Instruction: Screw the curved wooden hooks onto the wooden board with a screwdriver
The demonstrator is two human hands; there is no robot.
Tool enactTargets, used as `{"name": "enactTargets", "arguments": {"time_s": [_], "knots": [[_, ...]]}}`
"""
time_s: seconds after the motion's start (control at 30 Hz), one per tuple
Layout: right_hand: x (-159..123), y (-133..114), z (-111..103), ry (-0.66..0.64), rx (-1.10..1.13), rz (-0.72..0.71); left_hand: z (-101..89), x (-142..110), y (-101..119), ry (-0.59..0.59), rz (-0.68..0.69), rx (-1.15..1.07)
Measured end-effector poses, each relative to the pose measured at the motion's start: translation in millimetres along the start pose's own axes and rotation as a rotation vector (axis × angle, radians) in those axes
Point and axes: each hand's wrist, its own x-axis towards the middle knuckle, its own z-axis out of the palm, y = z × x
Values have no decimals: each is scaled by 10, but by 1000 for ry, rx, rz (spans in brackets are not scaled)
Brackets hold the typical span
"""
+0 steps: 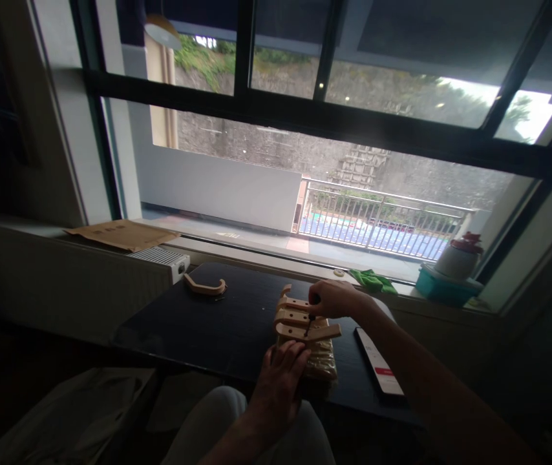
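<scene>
Several pale wooden hooks (300, 332) lie side by side on a shiny plastic-wrapped package (322, 365) on the dark table (237, 323). They have curved ends at the left and dark holes along them. My right hand (337, 299) is closed around a dark screwdriver (311, 316) held upright; its thin shaft points down at the nearest hook. My left hand (283, 374) grips the near side of that hook, fingertips pressed at its edge and the thumb hidden. A separate wooden hook (205, 287) lies at the table's far left.
A phone (380, 365) with a lit screen lies right of the package. Along the windowsill are a brown paper envelope (123, 234), a green cloth (373, 281) and a teal box (445, 284) with a bottle (460, 255) on top. A white radiator (159, 258) stands beyond the table's left side.
</scene>
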Motion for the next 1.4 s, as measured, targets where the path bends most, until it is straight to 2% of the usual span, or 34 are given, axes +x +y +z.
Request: {"name": "enactTargets", "arguments": {"time_s": [0.13, 0.27, 0.63, 0.83, 0.97, 1.23, 1.4], "knots": [[-28, 22, -44, -3, 21, -45, 25, -7, -15, -13, -1, 10], [2, 48, 9, 21, 35, -46, 33, -9, -18, -8, -4, 14], [-48, 120, 126, 68, 54, 12, 11, 13, 4, 9, 6, -19], [-48, 101, 97, 83, 72, -113, 22, 4, -11, 23, 20, -14], [-17, 68, 110, 93, 84, -146, 15, 0, -9, 16, 19, -6], [38, 136, 205, 85, 120, -58, 8, -6, 13, 2, 2, -15], [-7, 164, 162, 82, 93, -34, 14, -14, 4, -18, -4, -9]]}}
